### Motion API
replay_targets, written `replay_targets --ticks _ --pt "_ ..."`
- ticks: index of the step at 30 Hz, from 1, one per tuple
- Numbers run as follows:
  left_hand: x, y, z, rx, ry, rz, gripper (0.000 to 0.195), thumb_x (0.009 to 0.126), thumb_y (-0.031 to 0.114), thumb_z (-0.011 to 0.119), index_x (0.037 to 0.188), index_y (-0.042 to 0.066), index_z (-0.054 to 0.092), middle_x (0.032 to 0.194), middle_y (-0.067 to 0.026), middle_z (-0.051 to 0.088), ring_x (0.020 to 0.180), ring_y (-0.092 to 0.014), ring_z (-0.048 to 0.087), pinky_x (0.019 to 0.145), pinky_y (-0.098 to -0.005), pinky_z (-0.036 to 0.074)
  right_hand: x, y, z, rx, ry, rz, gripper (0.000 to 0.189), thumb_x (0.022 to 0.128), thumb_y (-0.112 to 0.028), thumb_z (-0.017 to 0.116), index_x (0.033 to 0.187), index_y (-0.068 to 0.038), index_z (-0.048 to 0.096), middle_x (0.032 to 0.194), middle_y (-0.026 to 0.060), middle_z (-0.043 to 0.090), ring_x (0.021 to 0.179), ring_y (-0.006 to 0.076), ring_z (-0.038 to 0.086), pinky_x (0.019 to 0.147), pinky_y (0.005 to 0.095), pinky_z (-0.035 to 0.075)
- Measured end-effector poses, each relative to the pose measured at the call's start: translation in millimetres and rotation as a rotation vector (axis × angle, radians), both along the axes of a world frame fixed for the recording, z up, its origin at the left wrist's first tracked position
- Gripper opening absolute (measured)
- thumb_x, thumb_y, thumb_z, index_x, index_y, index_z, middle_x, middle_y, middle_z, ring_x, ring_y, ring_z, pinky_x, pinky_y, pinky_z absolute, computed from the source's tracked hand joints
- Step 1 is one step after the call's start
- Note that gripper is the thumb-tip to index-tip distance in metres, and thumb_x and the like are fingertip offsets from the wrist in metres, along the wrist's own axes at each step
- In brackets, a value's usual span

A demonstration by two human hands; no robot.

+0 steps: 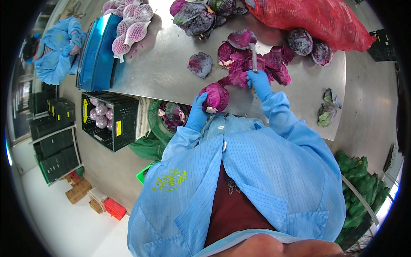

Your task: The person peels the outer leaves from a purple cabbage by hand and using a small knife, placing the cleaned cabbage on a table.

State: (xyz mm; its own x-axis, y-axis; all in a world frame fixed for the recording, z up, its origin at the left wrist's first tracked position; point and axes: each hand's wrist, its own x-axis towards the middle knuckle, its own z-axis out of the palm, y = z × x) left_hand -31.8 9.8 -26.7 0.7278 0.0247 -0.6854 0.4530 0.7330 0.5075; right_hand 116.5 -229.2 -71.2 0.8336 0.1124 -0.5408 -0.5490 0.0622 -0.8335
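My left hand (pixel 198 113), in a blue glove, grips a trimmed red cabbage (pixel 217 97) at the table's near edge. In my gloved right hand (pixel 259 84) is a knife (pixel 254 58), its blade pointing away from me over a heap of loose purple cabbage leaves (pixel 241 62). One separate dark leaf (pixel 200 65) lies flat to the left of the heap. Beyond it sit untrimmed red cabbages (pixel 196 20) with dark outer leaves. Two more cabbages, a nearer one (pixel 322 53) and another (pixel 300 41), rest by a red mesh sack (pixel 314 19).
Net-wrapped cabbages (pixel 133 27) are piled beside a blue metal box (pixel 100 53) on the steel table (pixel 154 78). A black crate (pixel 110 123) holds wrapped cabbages below left. Leaf scraps lie in a green mesh bag (pixel 157 125). Green sacks (pixel 359 189) stand at right. A co-worker (pixel 59 51) is at far left.
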Motion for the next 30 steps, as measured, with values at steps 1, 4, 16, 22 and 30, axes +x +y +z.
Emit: replay_targets --ticks 1,4,16,22,30 --pt "-3 3 -3 -0.268 -0.014 0.027 0.075 0.081 0.034 0.078 0.141 0.008 0.041 0.132 -0.0164 0.051 0.124 -0.028 0.052 0.097 -0.047 0.053 8 -10 0 -0.006 0.027 -0.037 0.017 0.087 -0.018 0.064 0.084 -0.001 0.061 0.068 0.0057 0.059 0.049 0.015 0.054 0.047 0.0301 0.044" --pt "-25 1 -49 0.088 -0.307 -0.118 0.064 0.093 0.036 0.062 0.146 0.014 0.033 0.144 -0.0145 0.044 0.133 -0.031 0.045 0.105 -0.0565 0.047 38 -39 -13 -0.356 -0.117 0.042 0.024 0.087 -0.022 0.065 0.095 0.0 0.063 0.079 0.0123 0.066 0.06 0.0183 0.063 0.056 0.0332 0.051" --pt "17 -9 22 -0.177 0.162 -0.084 0.08 0.086 0.033 0.076 0.145 0.004 0.031 0.146 -0.0192 0.037 0.129 -0.032 0.048 0.101 -0.0483 0.049 -60 39 55 -0.482 -0.596 0.649 0.066 0.081 -0.033 0.075 0.14 -0.011 0.052 0.126 0.0138 0.06 0.103 0.0253 0.064 0.092 0.0341 0.051" --pt "32 1 10 1.441 -0.63 -0.707 0.12 0.058 0.039 0.092 0.154 0.012 0.025 0.153 -0.0277 0.028 0.14 -0.043 0.032 0.113 -0.0468 0.034 -19 38 51 -0.315 -0.512 0.841 0.066 0.082 -0.033 0.076 0.14 -0.012 0.052 0.126 0.0115 0.063 0.102 0.0231 0.066 0.093 0.0338 0.051" --pt "56 -12 17 1.587 -0.404 -0.759 0.11 0.063 0.045 0.087 0.147 0.001 0.031 0.141 -0.0273 0.038 0.127 -0.044 0.042 0.104 -0.0484 0.042 -60 38 27 -0.618 -0.582 0.591 0.067 0.096 -0.045 0.054 0.148 -0.005 0.038 0.126 0.0219 0.059 0.105 0.0376 0.063 0.091 0.0432 0.051"
